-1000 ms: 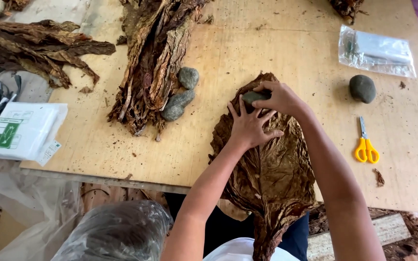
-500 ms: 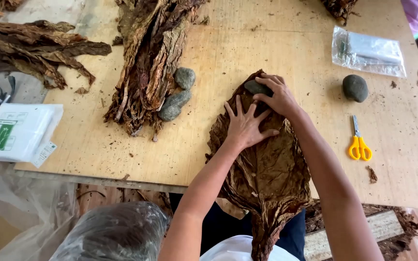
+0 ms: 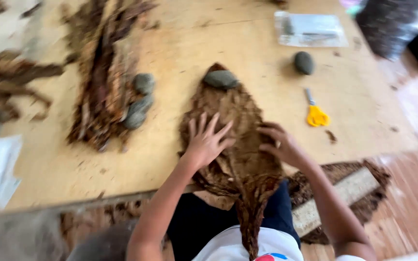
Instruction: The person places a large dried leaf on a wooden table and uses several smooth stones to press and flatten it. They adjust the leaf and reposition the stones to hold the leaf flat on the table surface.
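— What is lying under the hands?

— A big brown dried leaf (image 3: 233, 140), probably tobacco. It is lying flat on the wooden table (image 3: 247, 43), with its tail hanging over the near edge at 6 o'clock. A grey stone (image 3: 221, 79) is sitting on its tip at 12 o'clock.

— What are the hands doing?

— The left hand (image 3: 206, 140) is pressing flat on the leaf, fingers spread wide, gripping nothing. The right hand (image 3: 279, 142) is resting on the leaf's edge at 3 o'clock, fingers curled; it is too blurry to tell if it is pinching the leaf.

— How does the leaf handle?

— It is looking thin, light and crinkly, so I think it tears easily. Flat palms are safer than pinching, or holding by the thick stem end.

— Anything else nearby?

— Yellow scissors (image 3: 317, 114) are lying at 2 o'clock of the leaf, with another stone (image 3: 304, 62) beyond them.
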